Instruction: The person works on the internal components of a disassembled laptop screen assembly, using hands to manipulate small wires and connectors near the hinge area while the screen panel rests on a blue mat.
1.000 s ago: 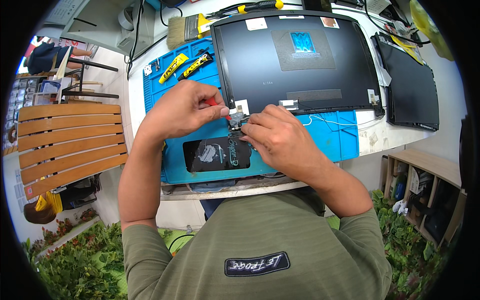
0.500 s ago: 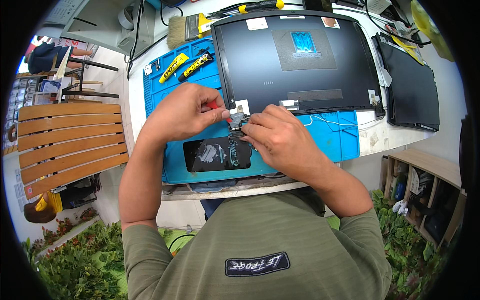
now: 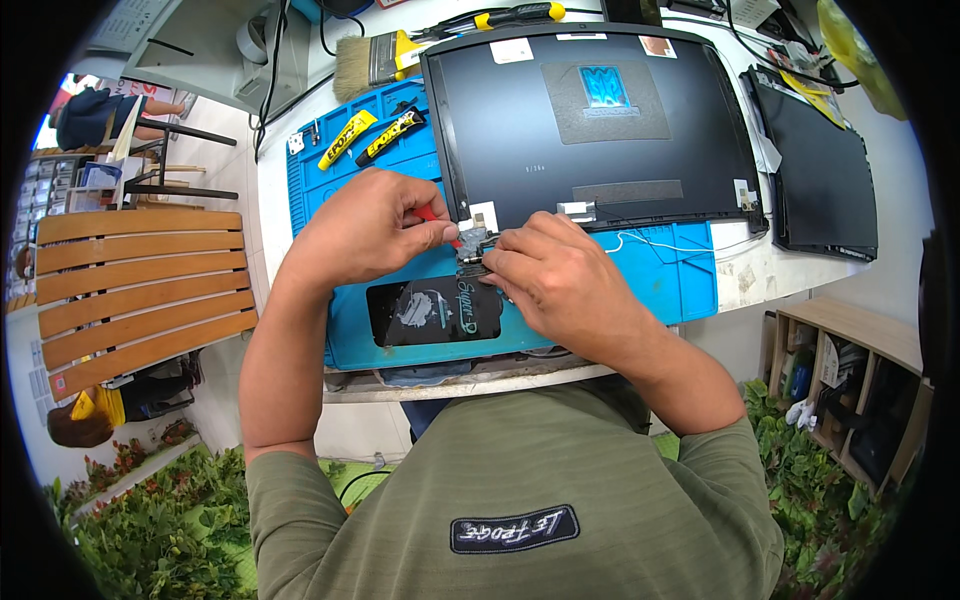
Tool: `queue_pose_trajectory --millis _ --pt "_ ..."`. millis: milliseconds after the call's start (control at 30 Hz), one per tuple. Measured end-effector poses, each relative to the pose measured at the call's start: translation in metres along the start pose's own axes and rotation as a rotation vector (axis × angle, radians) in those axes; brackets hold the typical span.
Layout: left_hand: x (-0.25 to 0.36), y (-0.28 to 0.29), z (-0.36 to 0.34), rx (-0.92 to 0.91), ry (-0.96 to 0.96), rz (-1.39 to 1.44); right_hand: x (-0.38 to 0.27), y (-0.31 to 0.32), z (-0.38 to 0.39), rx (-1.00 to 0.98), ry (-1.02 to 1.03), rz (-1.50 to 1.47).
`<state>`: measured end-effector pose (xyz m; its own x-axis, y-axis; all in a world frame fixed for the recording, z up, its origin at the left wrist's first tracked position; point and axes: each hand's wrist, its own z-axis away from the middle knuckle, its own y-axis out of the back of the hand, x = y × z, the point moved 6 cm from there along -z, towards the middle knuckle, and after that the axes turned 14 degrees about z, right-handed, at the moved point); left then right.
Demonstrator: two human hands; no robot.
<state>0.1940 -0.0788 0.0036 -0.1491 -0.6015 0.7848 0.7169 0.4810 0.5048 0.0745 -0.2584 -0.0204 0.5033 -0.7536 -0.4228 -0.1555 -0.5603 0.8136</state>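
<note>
My left hand (image 3: 378,225) is closed in a pinch on a small red tool (image 3: 428,213), its end touching grey paste (image 3: 470,240) over the metal hinge (image 3: 472,256). That hinge is at the near left corner of a dark laptop lid (image 3: 500,125), which lies inner side up. Right beside the hinge, my right hand (image 3: 555,268) has its fingers pinched together against its edge; what is between the fingertips is hidden. Just below lies a black glass panel (image 3: 385,310) with a grey smear of paste (image 3: 425,308). Everything rests on a blue work mat (image 3: 350,345).
Two glue tubes, one yellow (image 3: 347,140) and one black (image 3: 391,136), lie on the mat's upper left. A wide brush (image 3: 366,65) sits behind them. Dark laptop panels (image 3: 825,170) are stacked at right. A white cable (image 3: 660,243) runs along the lid's near edge.
Both hands stay at the hinge with barely any movement. The red tool remains in my left hand, and the whole view has shifted very slightly.
</note>
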Motion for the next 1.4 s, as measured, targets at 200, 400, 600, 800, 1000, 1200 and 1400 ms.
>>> queue_pose_trajectory --millis 200,400,600,800,1000,1200,1400 --pt "0.006 0.000 -0.002 -0.028 0.007 -0.086 0.001 0.000 0.000 0.002 0.002 0.002" --pt "0.013 0.001 0.000 -0.021 -0.046 -0.115 0.001 0.000 0.000 0.006 0.004 -0.001" --pt "0.014 0.001 -0.001 -0.023 -0.043 -0.077 0.001 0.000 0.001 0.006 0.002 0.002" --pt "0.010 0.003 -0.004 -0.007 0.000 0.035 0.001 0.000 0.000 -0.005 0.004 0.005" --pt "0.010 0.016 0.003 0.077 -0.019 0.239 0.002 0.004 0.000 0.008 -0.022 -0.031" --pt "-0.022 0.028 0.024 0.247 -0.234 0.541 0.004 0.014 0.000 0.004 -0.049 -0.071" --pt "-0.043 0.018 0.057 0.308 -0.240 0.908 0.013 0.017 0.003 -0.013 -0.096 -0.130"
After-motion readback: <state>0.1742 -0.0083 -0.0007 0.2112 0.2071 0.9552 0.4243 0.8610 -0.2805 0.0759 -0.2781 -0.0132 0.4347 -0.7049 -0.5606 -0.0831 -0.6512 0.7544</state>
